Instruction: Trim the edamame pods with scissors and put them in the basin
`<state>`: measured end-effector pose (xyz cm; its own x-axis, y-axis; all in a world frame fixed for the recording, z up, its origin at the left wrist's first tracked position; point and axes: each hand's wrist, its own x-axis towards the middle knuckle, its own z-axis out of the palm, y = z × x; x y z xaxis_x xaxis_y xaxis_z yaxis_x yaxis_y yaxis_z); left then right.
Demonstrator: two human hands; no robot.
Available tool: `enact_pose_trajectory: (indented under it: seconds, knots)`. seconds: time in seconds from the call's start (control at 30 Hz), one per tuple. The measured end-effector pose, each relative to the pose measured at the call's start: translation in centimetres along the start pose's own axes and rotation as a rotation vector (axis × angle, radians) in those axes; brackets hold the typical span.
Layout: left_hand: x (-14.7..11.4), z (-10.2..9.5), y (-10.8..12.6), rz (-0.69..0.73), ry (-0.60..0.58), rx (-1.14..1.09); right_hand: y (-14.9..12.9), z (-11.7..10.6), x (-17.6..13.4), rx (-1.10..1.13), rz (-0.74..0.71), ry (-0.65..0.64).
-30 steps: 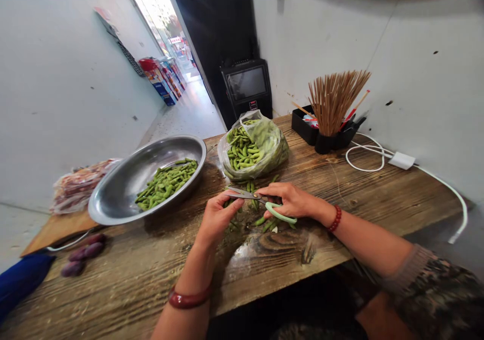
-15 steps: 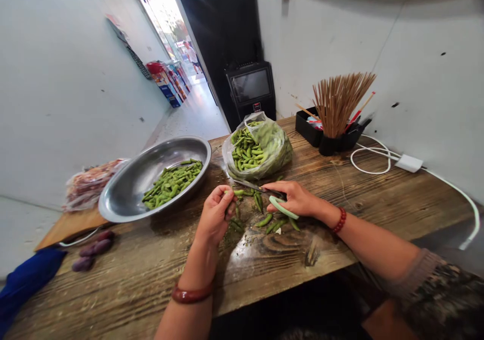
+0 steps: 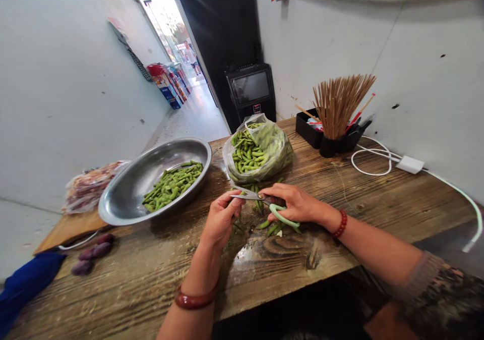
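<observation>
Scissors (image 3: pixel 284 216) with pale green handles are in my right hand (image 3: pixel 298 202), fingers closed round the loops. Their blades are parted and reach to the fingertips of my left hand (image 3: pixel 221 219). There, a green edamame pod (image 3: pixel 242 192) is pinched between thumb and fingers, mostly hidden by them and the blades. Loose pods (image 3: pixel 276 227) and small trimmings lie on the wooden table below the scissors. Beyond my hands stands an open plastic bag (image 3: pixel 282 153) full of pods. A steel basin (image 3: pixel 128 191) to the left holds a heap of pods.
A black holder (image 3: pixel 310 130) with many wooden skewers (image 3: pixel 338 105) stands at the back right, beside a white cable (image 3: pixel 372 173). Several purplish oval things (image 3: pixel 101 249) and a blue cloth (image 3: pixel 32 282) lie at the left. A plastic-wrapped pack (image 3: pixel 88 188) rests behind the basin.
The scissors have swung up and left, their blades now parted at my left fingertips. My left hand has shifted slightly right with the edamame pod, which is now more hidden.
</observation>
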<state>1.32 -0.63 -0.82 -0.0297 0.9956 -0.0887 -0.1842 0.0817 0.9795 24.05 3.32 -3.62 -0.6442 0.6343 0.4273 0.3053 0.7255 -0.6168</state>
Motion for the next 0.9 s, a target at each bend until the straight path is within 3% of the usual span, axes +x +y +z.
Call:
enact_pose_trajectory:
  seconds: [0.3,0.9]
  knots:
    - [-0.03,-0.04,-0.14,0.018,0.030,0.059,-0.25,-0.04,-0.02,0.011,-0.014,0.003]
    - [-0.28,0.38,0.12,0.036,-0.034,0.049,0.17,0.39,0.09,0.080,-0.011,-0.008]
